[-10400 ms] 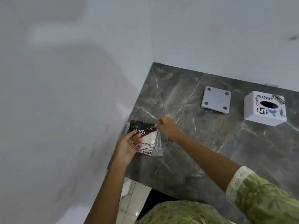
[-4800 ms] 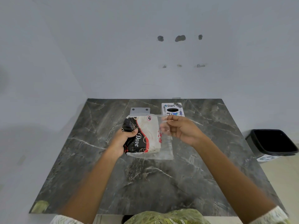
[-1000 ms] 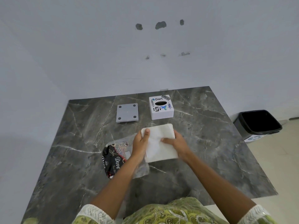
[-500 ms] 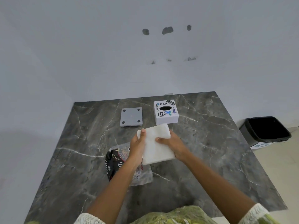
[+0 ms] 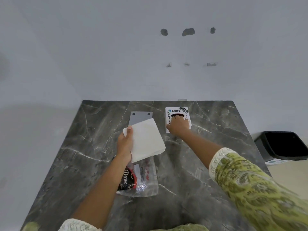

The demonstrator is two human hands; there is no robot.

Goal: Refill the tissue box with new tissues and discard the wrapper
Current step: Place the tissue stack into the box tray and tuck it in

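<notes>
My left hand (image 5: 125, 144) grips a white stack of tissues (image 5: 145, 140) by its left edge and holds it above the table. The white tissue box (image 5: 175, 111), printed with "Dart" stickers, stands at the back of the table. My right hand (image 5: 178, 125) rests on top of the box, with its fingers at the dark oval opening. The empty clear wrapper (image 5: 139, 179), partly black with "Dove" lettering, lies flat on the table below my left hand.
A grey square plate (image 5: 140, 116) with corner holes lies left of the box, partly hidden behind the tissues. The dark marble table (image 5: 93, 147) stands against a white wall. A black bin (image 5: 281, 145) sits on the floor to the right.
My right hand has let go of the tissue stack and reached forward onto the tissue box. My left hand alone now holds the stack, lifted slightly from the wrapper.
</notes>
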